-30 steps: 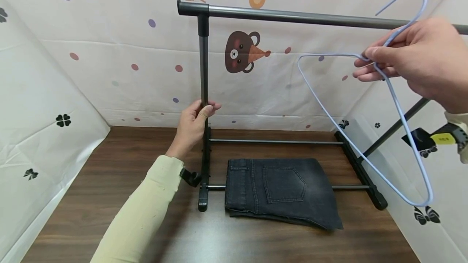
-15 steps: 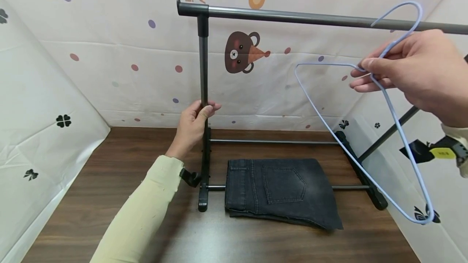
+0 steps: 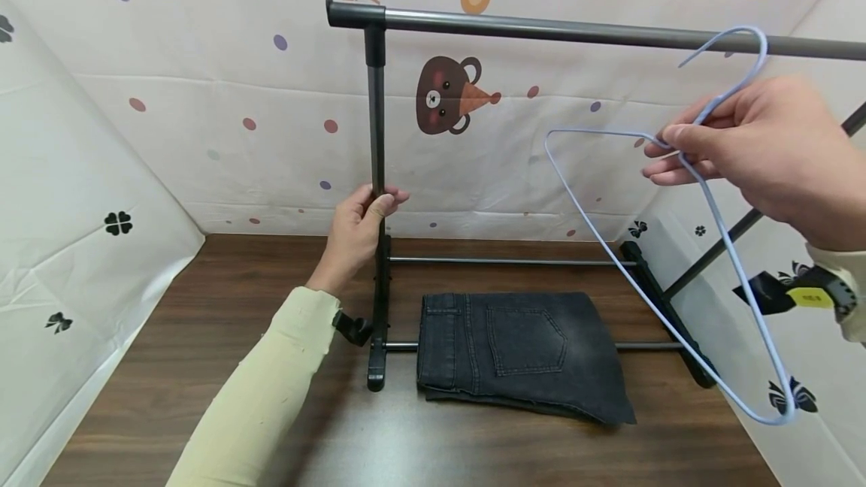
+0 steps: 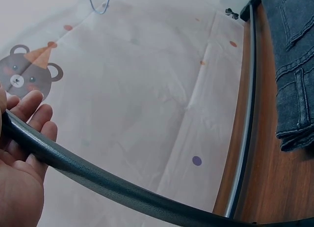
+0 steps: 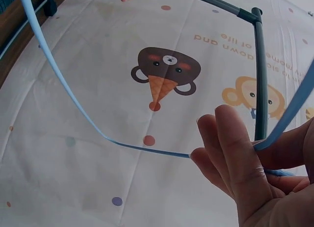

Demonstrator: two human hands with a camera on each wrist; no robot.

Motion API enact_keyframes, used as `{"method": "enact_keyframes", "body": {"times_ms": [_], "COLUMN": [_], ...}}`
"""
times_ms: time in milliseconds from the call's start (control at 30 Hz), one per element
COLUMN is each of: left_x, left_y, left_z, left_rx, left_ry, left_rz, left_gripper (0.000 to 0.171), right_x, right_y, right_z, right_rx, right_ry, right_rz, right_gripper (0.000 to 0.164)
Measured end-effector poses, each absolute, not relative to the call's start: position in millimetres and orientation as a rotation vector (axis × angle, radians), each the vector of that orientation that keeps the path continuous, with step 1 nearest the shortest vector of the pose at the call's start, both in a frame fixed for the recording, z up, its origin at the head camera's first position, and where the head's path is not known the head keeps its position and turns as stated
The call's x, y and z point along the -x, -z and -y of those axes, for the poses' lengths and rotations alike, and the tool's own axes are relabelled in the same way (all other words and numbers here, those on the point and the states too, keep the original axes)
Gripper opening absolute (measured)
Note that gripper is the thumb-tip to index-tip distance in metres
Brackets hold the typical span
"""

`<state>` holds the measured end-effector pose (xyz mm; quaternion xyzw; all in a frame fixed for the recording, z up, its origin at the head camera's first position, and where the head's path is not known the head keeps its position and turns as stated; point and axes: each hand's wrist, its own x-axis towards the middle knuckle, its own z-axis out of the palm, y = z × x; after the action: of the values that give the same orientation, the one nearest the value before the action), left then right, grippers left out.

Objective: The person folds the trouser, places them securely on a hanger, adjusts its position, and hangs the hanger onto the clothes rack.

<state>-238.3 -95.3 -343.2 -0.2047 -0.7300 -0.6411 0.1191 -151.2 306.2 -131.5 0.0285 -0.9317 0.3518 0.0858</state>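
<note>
A light blue wire hanger (image 3: 629, 280) is pinched near its neck by my right hand (image 3: 764, 145), between thumb and fingers. Its hook curves up over the top bar of a dark metal clothes rack (image 3: 561, 27); whether it bears on the bar I cannot tell. My left hand (image 3: 358, 228) grips the rack's left upright about halfway up, thumb in front and fingertips beyond it; the left wrist view shows the fingers (image 4: 41, 116) behind the dark tube. Folded dark jeans (image 3: 521, 355), pocket side up, lie over the rack's lower front rod, below the hands.
The rack stands on a brown wooden surface (image 3: 237, 397). Behind it hangs a white sheet (image 3: 237, 149) printed with cartoon bears and dots. Further white sheets rise at left and right. The rack's right foot (image 3: 666, 307) lies close to the right sheet.
My right hand has lowered and shifted slightly left with the hanger, bringing the hook from above the bar down to its level. The left hand, rack and jeans have stayed put.
</note>
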Motion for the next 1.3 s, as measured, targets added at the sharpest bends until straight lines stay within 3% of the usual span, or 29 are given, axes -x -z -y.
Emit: {"method": "enact_keyframes", "body": {"times_ms": [1300], "left_x": [239.3], "left_y": [345.0], "left_z": [95.4], "left_rx": [0.596], "left_ry": [1.86], "left_rz": [2.127], "left_gripper": [0.032], "right_x": [139.7], "right_y": [153.3], "right_z": [-288.7], "right_rx": [-0.079], "right_ry": [-1.098], "right_rz": [2.823], "right_gripper": [0.042]}}
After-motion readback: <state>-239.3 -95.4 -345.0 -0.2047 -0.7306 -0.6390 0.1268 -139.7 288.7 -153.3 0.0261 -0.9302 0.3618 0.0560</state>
